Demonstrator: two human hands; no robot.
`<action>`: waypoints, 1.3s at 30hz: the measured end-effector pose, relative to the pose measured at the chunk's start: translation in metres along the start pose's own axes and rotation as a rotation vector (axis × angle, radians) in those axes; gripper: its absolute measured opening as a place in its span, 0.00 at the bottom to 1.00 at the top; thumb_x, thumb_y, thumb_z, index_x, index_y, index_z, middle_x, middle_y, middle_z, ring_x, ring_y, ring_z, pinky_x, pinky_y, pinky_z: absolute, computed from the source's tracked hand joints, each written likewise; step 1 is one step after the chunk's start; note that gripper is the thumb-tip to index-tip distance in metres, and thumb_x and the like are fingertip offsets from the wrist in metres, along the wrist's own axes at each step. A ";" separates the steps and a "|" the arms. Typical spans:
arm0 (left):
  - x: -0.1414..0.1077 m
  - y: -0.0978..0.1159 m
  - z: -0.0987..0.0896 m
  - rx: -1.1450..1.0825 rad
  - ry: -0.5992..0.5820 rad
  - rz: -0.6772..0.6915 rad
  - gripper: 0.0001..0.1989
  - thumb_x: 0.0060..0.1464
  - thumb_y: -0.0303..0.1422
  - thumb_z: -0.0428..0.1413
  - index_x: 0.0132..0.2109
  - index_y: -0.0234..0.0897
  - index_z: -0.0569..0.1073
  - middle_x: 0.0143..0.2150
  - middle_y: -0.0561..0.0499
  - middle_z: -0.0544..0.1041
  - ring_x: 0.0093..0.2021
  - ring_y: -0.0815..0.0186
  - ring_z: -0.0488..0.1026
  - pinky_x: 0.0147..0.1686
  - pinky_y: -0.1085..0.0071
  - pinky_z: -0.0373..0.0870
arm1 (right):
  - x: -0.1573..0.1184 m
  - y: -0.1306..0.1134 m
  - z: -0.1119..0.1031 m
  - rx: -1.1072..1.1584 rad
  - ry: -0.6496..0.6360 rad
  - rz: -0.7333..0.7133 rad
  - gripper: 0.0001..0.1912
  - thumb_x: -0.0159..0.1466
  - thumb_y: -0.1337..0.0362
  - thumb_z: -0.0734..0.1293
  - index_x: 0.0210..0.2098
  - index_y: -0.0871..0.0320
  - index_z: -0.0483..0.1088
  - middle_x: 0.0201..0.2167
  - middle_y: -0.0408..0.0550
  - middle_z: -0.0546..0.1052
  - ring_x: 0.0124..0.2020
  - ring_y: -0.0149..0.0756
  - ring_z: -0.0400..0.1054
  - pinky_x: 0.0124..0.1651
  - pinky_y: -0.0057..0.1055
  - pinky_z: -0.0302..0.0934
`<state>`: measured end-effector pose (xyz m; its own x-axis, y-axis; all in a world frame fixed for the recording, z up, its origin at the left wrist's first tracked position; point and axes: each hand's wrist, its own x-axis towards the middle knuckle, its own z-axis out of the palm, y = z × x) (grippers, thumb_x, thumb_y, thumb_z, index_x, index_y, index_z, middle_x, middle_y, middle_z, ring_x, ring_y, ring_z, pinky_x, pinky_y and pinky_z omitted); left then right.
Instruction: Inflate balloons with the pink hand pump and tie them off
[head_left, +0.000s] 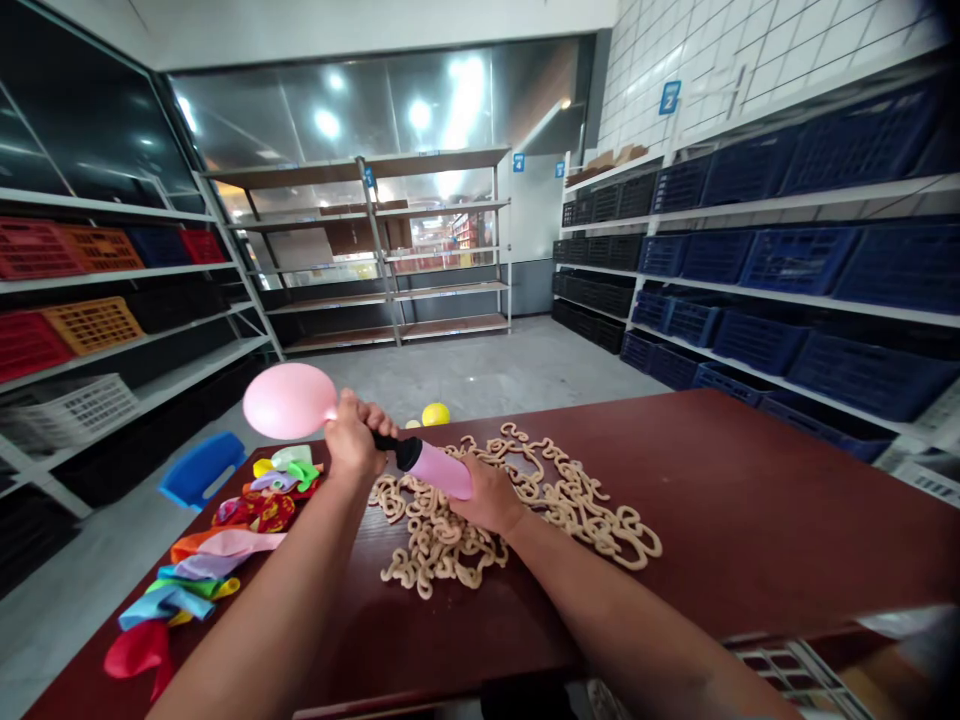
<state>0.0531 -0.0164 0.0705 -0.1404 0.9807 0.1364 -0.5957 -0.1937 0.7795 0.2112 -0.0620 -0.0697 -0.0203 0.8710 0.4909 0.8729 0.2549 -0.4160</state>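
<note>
My left hand (354, 437) is closed round the neck of a partly inflated pink balloon (289, 400), where it meets the black nozzle of a hand pump. The pink barrel of the balloon pump (442, 470) slants down to the right. Its lower end sits in my right hand (487, 495), whose fingers wrap round it. Beneath the pump, a heap of tan, curly rope-like pieces (450, 540) lies on the dark red table (712, 480). Several uninflated balloons (225, 545) in many colours lie along the table's left side, near my left forearm.
A blue plastic chair (199, 470) stands beyond the table's left edge. A yellow balloon (435, 414) shows past the far edge. Shelves with blue crates (799, 262) line the right, and red and orange crates (94, 325) the left. A metal rack (390, 255) stands at the back.
</note>
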 end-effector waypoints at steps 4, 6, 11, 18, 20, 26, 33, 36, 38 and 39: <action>0.000 0.000 -0.003 -0.003 0.009 -0.024 0.20 0.51 0.41 0.48 0.20 0.39 0.47 0.13 0.58 0.51 0.12 0.72 0.53 0.13 0.72 0.55 | 0.001 -0.008 -0.003 0.027 0.014 -0.027 0.23 0.52 0.54 0.64 0.45 0.55 0.62 0.35 0.48 0.73 0.35 0.39 0.69 0.35 0.32 0.59; 0.007 0.014 -0.008 0.008 0.040 -0.026 0.20 0.50 0.41 0.49 0.20 0.39 0.47 0.13 0.58 0.51 0.11 0.72 0.53 0.12 0.72 0.54 | 0.001 -0.010 -0.005 0.035 0.019 -0.045 0.23 0.52 0.53 0.64 0.45 0.55 0.62 0.35 0.47 0.73 0.35 0.38 0.69 0.35 0.31 0.59; 0.030 0.073 -0.019 0.056 0.053 0.082 0.17 0.48 0.35 0.49 0.21 0.39 0.47 0.14 0.58 0.51 0.12 0.72 0.53 0.13 0.72 0.56 | 0.004 -0.007 -0.004 0.005 -0.003 -0.050 0.21 0.51 0.58 0.64 0.44 0.56 0.62 0.34 0.47 0.73 0.33 0.38 0.68 0.34 0.32 0.60; 0.044 0.103 -0.022 0.093 0.016 0.175 0.16 0.45 0.31 0.48 0.21 0.38 0.46 0.14 0.58 0.50 0.13 0.73 0.52 0.14 0.74 0.57 | 0.005 0.003 0.000 0.004 0.006 -0.038 0.22 0.50 0.58 0.64 0.44 0.55 0.63 0.33 0.47 0.73 0.34 0.39 0.68 0.34 0.35 0.60; 0.040 0.086 -0.023 0.080 0.039 0.140 0.15 0.46 0.32 0.48 0.21 0.38 0.46 0.14 0.59 0.50 0.13 0.73 0.52 0.14 0.74 0.57 | 0.004 0.006 0.000 -0.002 -0.004 -0.030 0.22 0.50 0.58 0.64 0.45 0.55 0.63 0.32 0.47 0.73 0.33 0.39 0.68 0.35 0.35 0.60; 0.016 0.014 -0.020 0.022 0.102 -0.003 0.17 0.48 0.36 0.48 0.22 0.39 0.47 0.14 0.59 0.50 0.12 0.73 0.53 0.14 0.74 0.57 | 0.001 0.006 0.002 -0.024 -0.025 -0.004 0.23 0.50 0.56 0.65 0.45 0.56 0.63 0.32 0.48 0.74 0.33 0.40 0.69 0.35 0.33 0.58; 0.006 -0.014 -0.013 0.011 0.041 -0.037 0.19 0.49 0.42 0.49 0.22 0.39 0.49 0.14 0.59 0.52 0.13 0.72 0.55 0.15 0.73 0.58 | -0.001 0.004 0.005 -0.006 -0.010 -0.020 0.24 0.50 0.56 0.65 0.46 0.55 0.63 0.34 0.47 0.74 0.34 0.38 0.69 0.35 0.32 0.58; 0.016 0.016 -0.012 0.042 0.054 -0.025 0.19 0.49 0.40 0.49 0.21 0.39 0.48 0.14 0.59 0.51 0.12 0.72 0.54 0.14 0.73 0.57 | 0.000 0.002 0.006 0.011 0.003 -0.028 0.23 0.50 0.56 0.65 0.45 0.56 0.62 0.34 0.47 0.74 0.34 0.38 0.68 0.35 0.32 0.59; 0.025 0.044 -0.011 0.061 0.043 0.032 0.18 0.49 0.38 0.49 0.22 0.39 0.47 0.14 0.59 0.51 0.12 0.72 0.54 0.14 0.73 0.57 | 0.002 0.001 0.005 0.015 0.010 -0.035 0.22 0.50 0.57 0.64 0.44 0.56 0.62 0.34 0.48 0.73 0.34 0.38 0.68 0.36 0.33 0.59; 0.029 0.059 -0.011 0.072 0.032 0.060 0.17 0.48 0.37 0.49 0.22 0.39 0.48 0.14 0.59 0.51 0.13 0.72 0.54 0.14 0.73 0.57 | 0.003 0.001 0.004 0.016 0.013 -0.039 0.22 0.50 0.58 0.64 0.44 0.56 0.62 0.34 0.48 0.73 0.34 0.38 0.68 0.36 0.33 0.59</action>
<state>0.0052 0.0008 0.1136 -0.1997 0.9657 0.1659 -0.5271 -0.2486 0.8126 0.2096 -0.0574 -0.0717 -0.0476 0.8551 0.5163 0.8639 0.2948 -0.4085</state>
